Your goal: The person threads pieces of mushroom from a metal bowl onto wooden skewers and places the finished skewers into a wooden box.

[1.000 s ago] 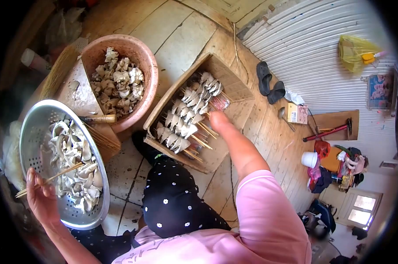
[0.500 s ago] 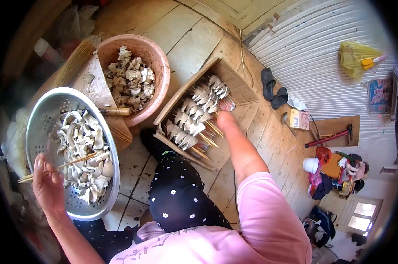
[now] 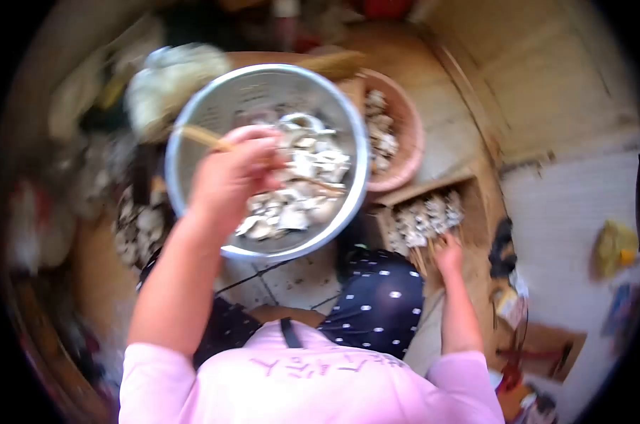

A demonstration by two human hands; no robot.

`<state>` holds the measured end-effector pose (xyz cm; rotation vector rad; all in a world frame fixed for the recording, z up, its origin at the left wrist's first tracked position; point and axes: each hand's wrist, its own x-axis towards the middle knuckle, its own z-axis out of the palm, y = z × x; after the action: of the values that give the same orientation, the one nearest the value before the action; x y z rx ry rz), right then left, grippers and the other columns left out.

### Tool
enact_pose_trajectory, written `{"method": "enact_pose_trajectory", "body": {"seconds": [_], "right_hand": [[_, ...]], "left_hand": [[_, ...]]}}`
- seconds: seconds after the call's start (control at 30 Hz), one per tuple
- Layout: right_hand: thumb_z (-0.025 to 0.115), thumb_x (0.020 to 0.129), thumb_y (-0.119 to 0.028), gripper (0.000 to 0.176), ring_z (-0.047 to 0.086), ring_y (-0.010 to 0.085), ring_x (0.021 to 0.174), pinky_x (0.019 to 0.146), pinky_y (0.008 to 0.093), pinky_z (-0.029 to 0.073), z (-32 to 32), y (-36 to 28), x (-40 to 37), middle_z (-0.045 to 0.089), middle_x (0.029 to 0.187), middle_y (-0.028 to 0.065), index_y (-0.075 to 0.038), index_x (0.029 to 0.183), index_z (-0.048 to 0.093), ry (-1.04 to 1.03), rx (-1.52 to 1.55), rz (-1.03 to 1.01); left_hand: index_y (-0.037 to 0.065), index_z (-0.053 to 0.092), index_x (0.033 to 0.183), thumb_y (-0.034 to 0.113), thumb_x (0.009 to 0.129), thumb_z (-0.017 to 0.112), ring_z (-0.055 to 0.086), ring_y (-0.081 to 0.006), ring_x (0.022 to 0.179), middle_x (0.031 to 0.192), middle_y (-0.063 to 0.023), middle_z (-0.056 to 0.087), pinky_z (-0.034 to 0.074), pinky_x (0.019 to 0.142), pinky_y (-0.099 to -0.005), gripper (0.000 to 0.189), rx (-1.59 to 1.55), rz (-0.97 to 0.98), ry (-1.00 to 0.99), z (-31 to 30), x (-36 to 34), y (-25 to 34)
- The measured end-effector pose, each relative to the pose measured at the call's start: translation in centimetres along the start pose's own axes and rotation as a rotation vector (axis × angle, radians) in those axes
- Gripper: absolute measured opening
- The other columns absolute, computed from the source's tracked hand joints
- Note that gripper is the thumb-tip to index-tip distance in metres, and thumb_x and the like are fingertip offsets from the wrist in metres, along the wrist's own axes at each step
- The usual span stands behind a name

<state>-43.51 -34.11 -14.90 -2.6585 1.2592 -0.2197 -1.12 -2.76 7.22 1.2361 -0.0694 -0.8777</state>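
My left hand (image 3: 239, 169) is closed round thin bamboo skewers (image 3: 205, 137), whose ends stick out on its left, above the metal colander (image 3: 360, 152). Torn grey-white mushroom pieces (image 3: 292, 212) fill much of the colander, partly hidden by this hand. Low on the right, my right hand (image 3: 447, 256) reaches into a cardboard box (image 3: 474, 212), at the stick ends of the skewered mushrooms (image 3: 425, 222) lined up there. Its fingers are too blurred to show whether they grip a stick.
Behind the colander stands a pink basin (image 3: 410, 145) holding more mushrooms, with a straw broom (image 3: 334, 65) beside it. A pale plastic bag (image 3: 171, 81) and a mushroom heap (image 3: 142, 230) lie left. Dark slippers (image 3: 502, 247) are right of the box.
The view has swung left, and the colander appears nearer the middle. My left hand has moved from the colander's near-left rim to over the mushrooms, still with the skewers. My right hand remains at the box.
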Motion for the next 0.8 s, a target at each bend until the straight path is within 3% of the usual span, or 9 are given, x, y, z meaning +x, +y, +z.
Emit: {"method": "enact_pose_trajectory", "body": {"seconds": [0.17,0.3,0.43,0.53,0.57,0.63,0.7,0.8], "right_hand": [[0.065,0.077,-0.007,0.023,0.064,0.0221,0.088,0.081,0.0319,0.051,-6.2,-9.6,1.4,0.065,0.096,0.0109,-0.002,0.1,0.067,-0.139,0.229,-0.012],[0.062,0.085,-0.003,0.019,0.061,0.0139,0.093,0.084,0.0275,0.049,-12.0,-20.6,3.4,0.063,0.1,0.0054,0.0,0.103,0.066,-0.151,0.523,-0.189],[0.061,0.089,-0.005,0.02,0.059,0.014,0.096,0.087,0.0271,0.047,-15.7,-32.0,3.6,0.06,0.102,0.0055,0.001,0.108,0.063,-0.242,0.586,-0.387],[0.059,0.092,-0.008,0.022,0.058,0.0145,0.098,0.087,0.0266,0.047,-15.0,-38.1,3.5,0.059,0.104,0.006,0.001,0.112,0.062,-0.31,0.662,-0.546],[0.057,0.095,-0.014,0.023,0.059,0.0136,0.093,0.083,0.0249,0.047,-14.6,-39.8,3.5,0.061,0.099,0.0053,0.001,0.112,0.062,-0.285,0.644,-0.631],[0.057,0.096,-0.014,0.022,0.061,0.0128,0.087,0.078,0.0247,0.048,-12.4,-41.1,4.4,0.062,0.098,0.0048,0.001,0.112,0.062,-0.436,0.797,-0.48],[0.056,0.098,-0.02,0.023,0.054,0.0052,0.061,0.054,0.019,0.041,-11.5,-43.2,3.6,0.061,0.078,0.001,-0.001,0.106,0.065,-0.549,1.077,-0.313],[0.056,0.098,-0.022,0.023,0.047,0.0041,0.055,0.048,0.018,0.036,-10.7,-43.2,3.7,0.059,0.073,0.0001,-0.001,0.102,0.065,-0.605,1.055,-0.313]], "left_hand": [[0.004,0.063,0.099,0.018,0.09,0.061,0.062,-0.0142,0.074,0.084,-0.0074,0.064,0.053,0.064,-0.0279,0.017,0.032,0.038,-0.143,-0.5,-1.2,-0.2],[0.004,0.063,0.095,0.018,0.093,0.057,0.061,-0.0123,0.066,0.079,-0.0057,0.063,0.052,0.06,-0.0254,0.015,-0.052,0.086,-0.226,-1.7,-1.8,-0.6],[0.004,0.063,0.093,0.02,0.094,0.055,0.058,-0.0117,0.053,0.076,-0.0059,0.063,0.048,0.05,-0.0233,0.017,-0.157,0.145,-0.178,-3.0,-2.5,-0.6],[0.004,0.062,0.091,0.021,0.095,0.053,0.056,-0.0109,0.048,0.069,-0.0044,0.061,0.045,0.044,-0.0224,0.02,-0.293,0.15,-0.149,-3.6,-3.2,0.2],[0.003,0.062,0.09,0.022,0.095,0.053,0.055,-0.0108,0.047,0.067,-0.0038,0.06,0.043,0.042,-0.0223,0.022,-0.356,0.159,-0.152,-4.0,-3.1,0.2],[0.004,0.059,0.085,0.026,0.096,0.05,0.052,-0.0103,0.045,0.065,-0.0024,0.057,0.043,0.041,-0.0229,0.027,-0.411,0.223,-0.113,-4.4,-3.2,0.4],[0.004,0.059,0.084,0.028,0.097,0.049,0.049,-0.0095,0.046,0.063,-0.0011,0.054,0.043,0.042,-0.0236,0.028,-0.46,0.226,-0.042,-4.5,-3.3,0.8],[0.005,0.057,0.082,0.028,0.097,0.049,0.047,-0.0096,0.05,0.062,0.0003,0.05,0.044,0.043,-0.0253,0.029,-0.433,0.225,-0.008,-4.3,-2.8,1.0]]}}
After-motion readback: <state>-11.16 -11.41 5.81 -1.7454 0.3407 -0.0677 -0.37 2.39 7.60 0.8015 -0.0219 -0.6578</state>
